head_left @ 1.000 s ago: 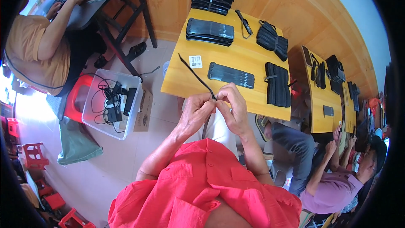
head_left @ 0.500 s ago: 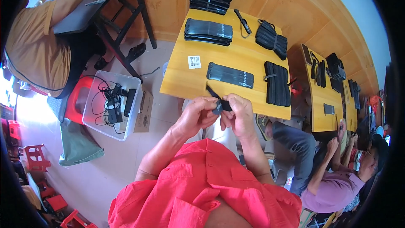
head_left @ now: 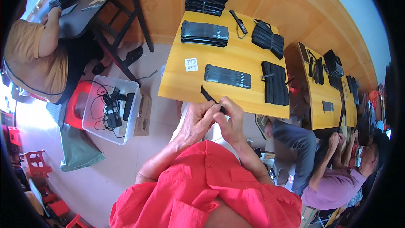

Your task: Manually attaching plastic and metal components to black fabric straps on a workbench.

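Note:
A narrow black strap (head_left: 206,93) is pinched between my two hands in front of my red shirt, just off the table's near edge. One end of it sticks out past the fingers toward the table, and the rest is mostly covered by my fingers. My left hand (head_left: 196,121) is closed on the strap. Fingers bent and thumb pressed in, my right hand (head_left: 230,122) grips its other part right beside the left. Closest to the hands on the yellow table (head_left: 168,85) lies a flat black package (head_left: 228,76).
Black package stacks (head_left: 204,31), bundled black straps (head_left: 275,82) and a white label (head_left: 191,64) sit on the table. At left stand a clear bin (head_left: 133,122) of cables and a red stool (head_left: 76,114). One co-worker (head_left: 337,183) sits right, another (head_left: 31,55) left.
My hands have drawn together and closed over the strap, hiding the folded part that showed between them. The left co-worker's arm has moved back along the dark table.

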Demonstrator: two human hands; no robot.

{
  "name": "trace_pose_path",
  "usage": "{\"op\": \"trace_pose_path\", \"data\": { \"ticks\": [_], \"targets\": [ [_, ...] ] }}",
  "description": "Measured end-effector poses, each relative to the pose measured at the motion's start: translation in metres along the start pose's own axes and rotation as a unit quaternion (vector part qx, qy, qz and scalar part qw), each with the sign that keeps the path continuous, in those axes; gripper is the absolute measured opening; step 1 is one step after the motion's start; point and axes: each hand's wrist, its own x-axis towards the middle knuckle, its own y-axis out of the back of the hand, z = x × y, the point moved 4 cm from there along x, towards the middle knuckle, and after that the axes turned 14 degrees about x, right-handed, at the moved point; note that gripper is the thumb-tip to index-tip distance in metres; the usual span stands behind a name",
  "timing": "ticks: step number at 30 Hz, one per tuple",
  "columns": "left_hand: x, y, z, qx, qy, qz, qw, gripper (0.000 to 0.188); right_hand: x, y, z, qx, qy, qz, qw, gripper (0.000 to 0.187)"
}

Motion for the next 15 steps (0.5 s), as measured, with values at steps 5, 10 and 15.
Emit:
{"op": "trace_pose_path", "data": {
  "ticks": [5, 10, 15],
  "targets": [
    [0.001, -0.002, -0.001, -0.086, 0.027, -0.066, 0.994, 0.036, -0.005, 0.007, 0.000, 0.070, -0.105, 0.139, 0.982, 0.037],
    [-0.004, 0.037, -0.016, -0.172, 0.108, -0.074, 0.976, 0.034, 0.000, 0.066, 0.019, 0.079, -0.147, 0.198, 0.966, 0.039],
    [-0.027, 0.120, -0.035, -0.253, 0.122, -0.017, 0.959, 0.032, 0.000, 0.169, 0.021, 0.066, -0.173, 0.356, 0.916, 0.043]
  ]
}}
